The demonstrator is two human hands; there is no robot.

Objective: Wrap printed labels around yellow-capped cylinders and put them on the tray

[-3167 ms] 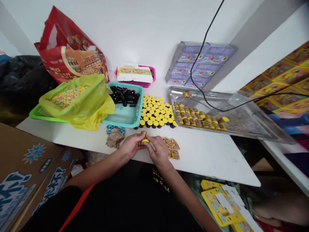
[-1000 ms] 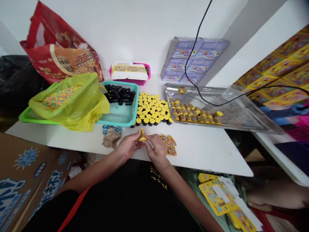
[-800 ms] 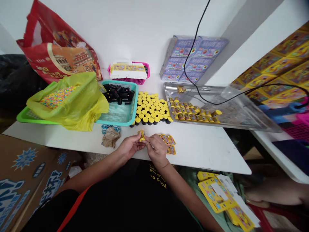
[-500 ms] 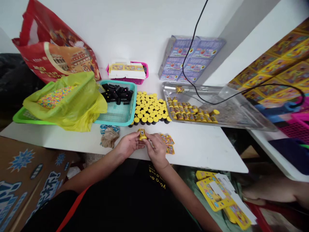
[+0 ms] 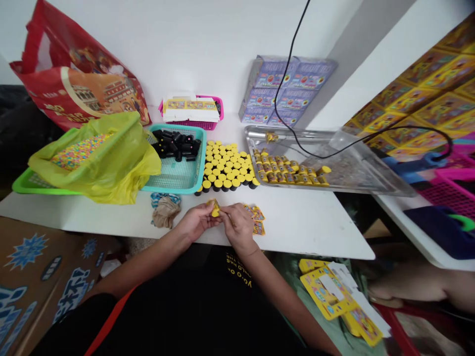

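Observation:
My left hand (image 5: 196,221) and my right hand (image 5: 238,225) meet over the near edge of the white table (image 5: 308,227). Both are closed on one small yellow-capped tube (image 5: 214,207), pinched between the fingertips. A few yellow stickers (image 5: 258,221) lie on the table just right of my right hand. Behind my hands stand several black tubes with yellow caps (image 5: 225,165) in a tight block. A metal tray (image 5: 356,170) to the right holds a row of labelled tubes (image 5: 291,170).
A teal basket (image 5: 178,175) holds black tubes. A green basket lined with a yellow bag (image 5: 111,163) holds coloured beads. A crumpled cloth (image 5: 163,210), red bag (image 5: 81,89), pink basket (image 5: 193,111), purple boxes (image 5: 282,89), black cable (image 5: 297,99), cardboard box (image 5: 37,267) surround.
My hands stay together on the small tube and turn it slightly between the fingers. The camera has drifted right, so everything sits a little further left in view.

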